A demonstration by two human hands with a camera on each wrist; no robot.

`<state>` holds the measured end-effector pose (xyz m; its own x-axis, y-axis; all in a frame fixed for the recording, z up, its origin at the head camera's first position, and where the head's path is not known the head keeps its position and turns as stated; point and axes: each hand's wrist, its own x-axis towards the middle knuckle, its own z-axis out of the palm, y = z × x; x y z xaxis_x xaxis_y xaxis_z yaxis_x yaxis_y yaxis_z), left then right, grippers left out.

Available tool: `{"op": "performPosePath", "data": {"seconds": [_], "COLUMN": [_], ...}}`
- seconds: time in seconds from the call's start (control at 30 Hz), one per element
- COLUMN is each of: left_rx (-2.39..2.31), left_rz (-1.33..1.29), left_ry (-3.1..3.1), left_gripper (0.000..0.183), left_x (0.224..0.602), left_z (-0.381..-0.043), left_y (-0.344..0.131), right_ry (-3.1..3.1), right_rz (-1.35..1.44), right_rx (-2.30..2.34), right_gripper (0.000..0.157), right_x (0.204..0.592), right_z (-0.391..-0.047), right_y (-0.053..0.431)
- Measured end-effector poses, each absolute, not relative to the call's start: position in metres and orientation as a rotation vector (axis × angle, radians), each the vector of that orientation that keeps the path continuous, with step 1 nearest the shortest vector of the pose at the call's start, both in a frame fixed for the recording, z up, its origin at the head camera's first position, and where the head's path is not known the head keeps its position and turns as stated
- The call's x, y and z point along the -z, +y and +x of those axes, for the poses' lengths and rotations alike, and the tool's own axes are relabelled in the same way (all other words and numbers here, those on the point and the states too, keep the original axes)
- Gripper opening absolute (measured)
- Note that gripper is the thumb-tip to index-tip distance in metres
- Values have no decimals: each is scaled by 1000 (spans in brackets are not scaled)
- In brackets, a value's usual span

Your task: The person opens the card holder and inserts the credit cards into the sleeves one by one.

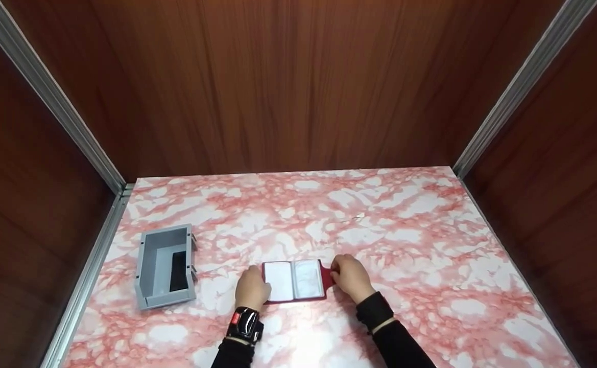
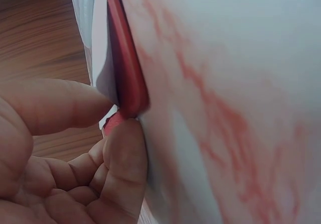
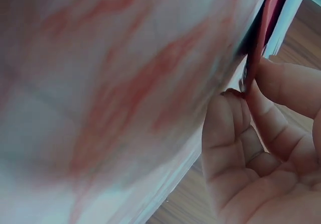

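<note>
A red card holder (image 1: 293, 280) lies spread open on the table, with whitish plastic sleeves on both sides of its fold. My left hand (image 1: 252, 289) holds it by the left edge; in the left wrist view the thumb and fingers (image 2: 125, 158) meet at a corner of the red cover (image 2: 128, 63). On the other side, my right hand (image 1: 352, 276) pinches the red closing flap (image 1: 327, 277). The right wrist view has the flap's edge (image 3: 257, 53) between thumb and fingers, with a small shiny bit, perhaps a snap, beside them.
Left of the hands stands a grey plastic bin (image 1: 147, 271) with a flat black piece (image 1: 178, 271) inside. The table (image 1: 405, 235) has a red and white marbled top. Brown wood-grain panels (image 1: 278, 87) wall it at the back and both sides, with metal rails at the corners.
</note>
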<state>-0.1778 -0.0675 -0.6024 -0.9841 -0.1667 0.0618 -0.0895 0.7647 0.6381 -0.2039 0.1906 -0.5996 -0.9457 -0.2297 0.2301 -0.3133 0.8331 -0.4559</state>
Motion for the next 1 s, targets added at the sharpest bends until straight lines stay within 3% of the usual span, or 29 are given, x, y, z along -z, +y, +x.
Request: {"op": "performPosePath", "data": {"seconds": [1.0], "left_rx": [975], "left_rz": [166], "left_ry": [-2816], "left_gripper": [21], "left_x": [603], "left_z": [-177], "left_y": [-67], "right_ry": [-2677], "right_rz": [641], "right_rx": [-718], "right_gripper": [13], "right_x": [598], "right_z": [-214], "right_y": [168]}}
